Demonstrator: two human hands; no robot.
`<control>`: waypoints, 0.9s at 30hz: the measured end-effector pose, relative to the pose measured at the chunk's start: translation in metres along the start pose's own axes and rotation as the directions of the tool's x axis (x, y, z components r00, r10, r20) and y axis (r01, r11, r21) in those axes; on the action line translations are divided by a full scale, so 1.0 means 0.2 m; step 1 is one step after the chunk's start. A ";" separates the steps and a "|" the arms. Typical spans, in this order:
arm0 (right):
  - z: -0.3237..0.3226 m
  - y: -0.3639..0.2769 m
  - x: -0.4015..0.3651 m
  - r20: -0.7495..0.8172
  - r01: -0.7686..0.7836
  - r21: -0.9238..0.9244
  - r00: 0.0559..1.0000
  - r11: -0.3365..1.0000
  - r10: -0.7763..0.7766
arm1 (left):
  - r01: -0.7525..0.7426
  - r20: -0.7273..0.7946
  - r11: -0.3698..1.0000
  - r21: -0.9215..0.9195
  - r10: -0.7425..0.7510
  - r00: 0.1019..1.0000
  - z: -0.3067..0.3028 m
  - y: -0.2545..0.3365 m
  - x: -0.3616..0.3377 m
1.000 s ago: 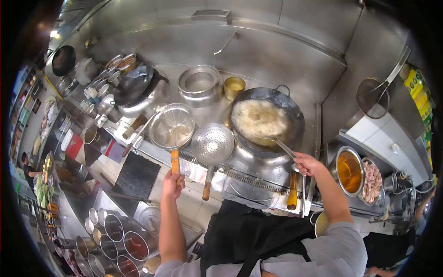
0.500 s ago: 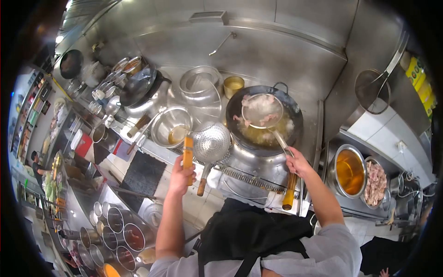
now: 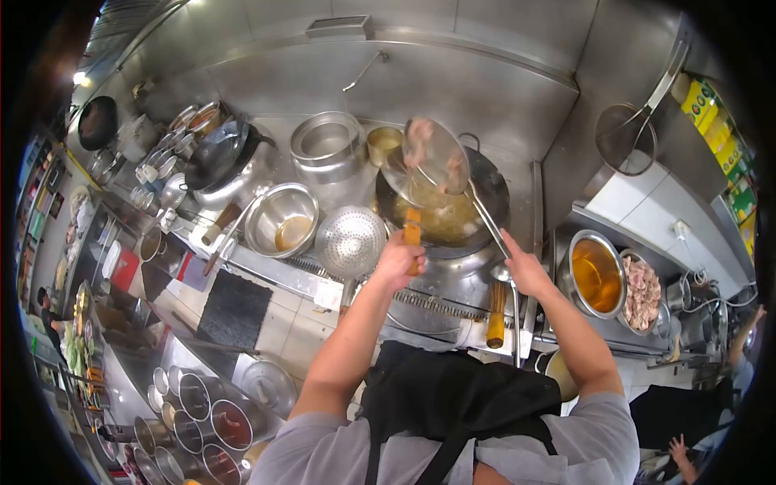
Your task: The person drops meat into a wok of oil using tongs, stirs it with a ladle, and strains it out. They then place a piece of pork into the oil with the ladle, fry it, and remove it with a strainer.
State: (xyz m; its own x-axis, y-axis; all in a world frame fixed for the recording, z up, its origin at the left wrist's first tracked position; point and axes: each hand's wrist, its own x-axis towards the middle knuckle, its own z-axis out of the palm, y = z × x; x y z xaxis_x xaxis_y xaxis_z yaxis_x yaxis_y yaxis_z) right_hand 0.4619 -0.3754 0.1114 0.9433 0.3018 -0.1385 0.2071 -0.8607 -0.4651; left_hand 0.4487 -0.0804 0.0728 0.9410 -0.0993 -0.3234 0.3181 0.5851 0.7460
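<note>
Left hand (image 3: 398, 260): grip closed around the handle of an orange-handled round wire-mesh skimmer (image 3: 428, 158), held tilted above the black steel wok (image 3: 495, 187) of yellow oil, with pale meat pieces in its mesh. Right hand (image 3: 525, 272): grip closed on a long steel ladle (image 3: 487, 222) (bowl hidden). Risk: pieces sliding off the tilted mesh would splash hot oil onto the forearms.

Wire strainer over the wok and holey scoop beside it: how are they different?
The wire strainer is held up, tilted, by the left hand; the holey scoop lies on the stove. The wire strainer carries meat; the holey scoop is empty. Both are round metal.
</note>
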 end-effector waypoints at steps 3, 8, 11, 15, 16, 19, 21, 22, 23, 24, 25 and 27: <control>0.01 0.00 -0.02 -0.038 -0.077 -0.032 0.996 0.997 0.076 | 0.118 0.032 0.966 -0.230 -0.114 0.993 -0.01 -0.09 0.07; -0.16 -0.04 -0.11 -0.191 0.014 0.046 0.982 0.999 -0.005 | 0.128 0.063 0.962 -0.243 -0.116 0.991 -0.13 -0.16 0.07; -0.21 -0.04 -0.12 0.037 -0.193 0.406 0.980 0.893 0.194 | 0.107 0.080 0.973 -0.205 -0.092 0.993 -0.16 -0.13 0.05; -0.01 0.24 -0.03 -0.180 -0.069 0.140 0.979 0.988 0.094 | 0.067 0.022 0.982 -0.176 -0.064 0.998 -0.22 -0.07 -0.12; -0.01 0.27 -0.04 -0.179 -0.072 0.144 0.979 0.987 0.098 | 0.044 -0.001 0.984 -0.170 -0.044 0.999 -0.23 -0.04 -0.17; -0.03 0.30 -0.04 -0.122 -0.082 0.175 0.987 0.981 0.104 | -0.001 -0.015 0.987 -0.161 -0.002 1.000 -0.37 0.01 -0.28; -0.05 0.29 -0.03 -0.059 -0.193 0.057 0.979 0.980 0.196 | -0.070 -0.085 0.992 -0.108 0.061 0.995 -0.41 0.07 -0.39; -0.05 0.27 -0.03 -0.054 -0.191 0.054 0.980 0.980 0.194 | -0.071 -0.089 0.991 -0.111 0.061 0.994 -0.44 0.08 -0.44; -0.06 0.22 -0.04 -0.002 -0.234 0.006 0.972 0.972 0.234 | -0.104 -0.121 0.990 -0.094 0.093 0.988 -0.47 0.09 -0.49; -0.06 0.17 -0.05 0.048 -0.274 -0.043 0.960 0.961 0.276 | -0.137 -0.150 0.988 -0.073 0.125 0.981 -0.50 0.10 -0.54; -0.06 0.14 -0.07 0.054 -0.273 -0.041 0.960 0.961 0.275 | -0.135 -0.156 0.988 -0.072 0.123 0.980 -0.52 0.11 -0.59; -0.06 0.09 -0.10 0.210 -0.310 0.133 0.937 0.941 0.279 | -0.175 -0.203 0.979 -0.104 0.152 0.967 -0.56 0.11 -0.68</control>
State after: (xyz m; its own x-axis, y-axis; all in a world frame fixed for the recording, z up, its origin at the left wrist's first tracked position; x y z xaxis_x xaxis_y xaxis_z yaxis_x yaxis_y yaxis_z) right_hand 0.4501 -0.4021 0.1158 0.8871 0.1286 -0.4433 -0.1324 -0.8491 -0.5113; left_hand 0.3147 0.0357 0.0685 0.9351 0.1562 -0.3181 0.1346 0.6737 0.7267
